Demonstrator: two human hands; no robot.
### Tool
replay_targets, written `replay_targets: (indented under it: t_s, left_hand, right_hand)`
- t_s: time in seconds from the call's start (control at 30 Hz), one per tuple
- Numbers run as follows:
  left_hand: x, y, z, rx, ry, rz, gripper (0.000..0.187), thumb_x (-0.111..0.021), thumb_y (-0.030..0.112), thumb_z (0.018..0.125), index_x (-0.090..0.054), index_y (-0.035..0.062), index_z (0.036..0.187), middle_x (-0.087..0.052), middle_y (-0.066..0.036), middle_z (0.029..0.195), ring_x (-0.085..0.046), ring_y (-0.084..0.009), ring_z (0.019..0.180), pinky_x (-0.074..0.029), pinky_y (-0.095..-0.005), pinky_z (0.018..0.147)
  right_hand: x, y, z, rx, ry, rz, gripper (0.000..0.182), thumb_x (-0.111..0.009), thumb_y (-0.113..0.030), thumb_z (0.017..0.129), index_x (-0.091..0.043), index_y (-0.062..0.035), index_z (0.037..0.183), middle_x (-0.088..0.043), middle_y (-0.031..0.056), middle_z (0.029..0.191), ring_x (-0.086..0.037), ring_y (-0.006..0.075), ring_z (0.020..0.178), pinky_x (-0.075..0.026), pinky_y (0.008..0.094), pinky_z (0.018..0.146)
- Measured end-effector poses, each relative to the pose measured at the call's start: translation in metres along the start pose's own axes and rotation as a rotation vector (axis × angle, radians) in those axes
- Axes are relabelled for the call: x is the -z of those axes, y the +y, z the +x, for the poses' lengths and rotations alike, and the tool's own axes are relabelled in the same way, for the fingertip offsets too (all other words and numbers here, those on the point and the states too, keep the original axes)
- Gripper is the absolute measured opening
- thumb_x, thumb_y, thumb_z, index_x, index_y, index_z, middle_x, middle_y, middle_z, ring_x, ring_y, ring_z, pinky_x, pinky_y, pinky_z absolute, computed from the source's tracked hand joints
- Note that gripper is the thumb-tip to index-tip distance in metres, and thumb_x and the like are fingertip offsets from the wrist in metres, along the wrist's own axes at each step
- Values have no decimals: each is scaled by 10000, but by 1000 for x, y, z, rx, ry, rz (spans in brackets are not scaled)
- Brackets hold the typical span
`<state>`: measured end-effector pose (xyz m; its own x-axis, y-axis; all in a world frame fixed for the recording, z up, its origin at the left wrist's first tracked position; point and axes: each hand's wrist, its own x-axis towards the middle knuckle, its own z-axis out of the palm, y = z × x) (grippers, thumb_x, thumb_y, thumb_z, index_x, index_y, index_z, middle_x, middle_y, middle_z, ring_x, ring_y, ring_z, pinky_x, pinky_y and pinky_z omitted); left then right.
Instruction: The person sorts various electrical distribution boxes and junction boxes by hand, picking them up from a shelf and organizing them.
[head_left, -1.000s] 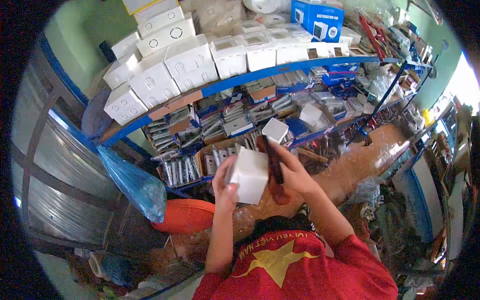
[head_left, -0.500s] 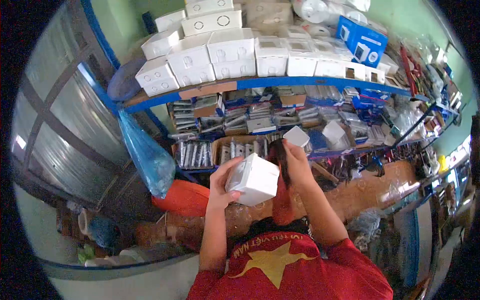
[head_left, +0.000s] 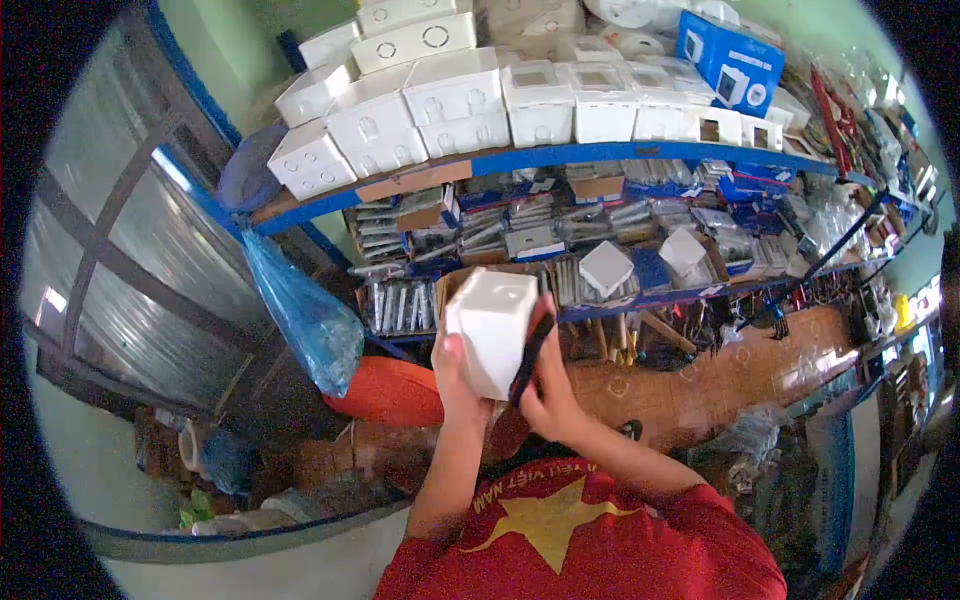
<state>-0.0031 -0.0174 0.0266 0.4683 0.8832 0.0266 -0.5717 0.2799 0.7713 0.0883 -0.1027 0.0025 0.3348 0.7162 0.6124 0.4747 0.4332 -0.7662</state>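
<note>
A white plastic box (head_left: 492, 325) is held up in front of my chest, tilted. My left hand (head_left: 462, 385) wraps round its lower left side, with the thumb on the near face. My right hand (head_left: 550, 395) is closed on a black cloth-like piece (head_left: 531, 358), which lies along the right side of the box. I cannot tell exactly what this dark piece is. Behind the box, two white square plates (head_left: 606, 268) rest on the lower shelf among packed parts.
White boxes (head_left: 455, 90) are stacked on the blue-edged upper shelf (head_left: 560, 155), beside a blue printed carton (head_left: 730, 65). A blue plastic bag (head_left: 315, 320) hangs at the left above a red-orange bundle (head_left: 385, 392). Tools hang below the lower shelf at the right.
The box has turned more upright and moved slightly left and up. My right hand has come down and left, bringing the black piece against the box's right side. The view has shifted slightly.
</note>
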Motion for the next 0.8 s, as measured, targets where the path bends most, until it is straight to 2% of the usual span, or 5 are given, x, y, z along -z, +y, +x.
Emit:
replay_targets:
  t_s: [0.2, 0.47, 0.63, 0.77, 0.8]
  left_hand:
    - [0, -7, 1, 117, 60, -35, 638, -378, 504, 925, -399, 23, 1344, -530, -155, 1268, -547, -296, 1133, -433, -399, 974]
    - [-5, -3, -5, -179, -70, 136, 541, -627, 347, 853, -406, 22, 1225, -513, -121, 1154, -529, -215, 1043, -435, -345, 898]
    - [-7, -8, -3, -281, -94, 222, 543, -635, 358, 849, -422, 4, 1200, -492, -119, 1153, -490, -198, 1059, -391, -338, 932]
    - [-20, -24, -11, -255, -29, 157, 570, -619, 382, 867, -391, 9, 1232, -472, -110, 1160, -482, -194, 1049, -389, -340, 921]
    - [-23, -28, -10, -242, -35, 157, 582, -614, 387, 870, -376, 11, 1245, -465, -109, 1168, -478, -193, 1052, -387, -340, 924]
  right_hand:
    - [2, -11, -10, -64, -114, -214, 718, -589, -166, 835, -210, 128, 1369, -16, 318, 1501, -94, 460, 1395, -157, 439, 1120]
    - [25, -38, 38, -143, -70, -118, 747, -567, -176, 864, -149, 87, 1424, -93, 271, 1513, -192, 418, 1383, -206, 384, 1111]
    - [-12, -17, -11, -363, 246, 166, 679, -526, -112, 864, -194, 29, 1439, -315, 272, 1430, -285, 363, 1358, -226, 381, 1101]
    - [-1, -28, -25, -415, 238, 156, 660, -531, -24, 853, -211, 39, 1427, -374, 228, 1399, -374, 296, 1295, -284, 360, 1059]
    - [5, -29, -24, -409, 252, 134, 611, -537, -40, 859, -262, 41, 1399, -433, 192, 1299, -416, 256, 1198, -323, 336, 992]
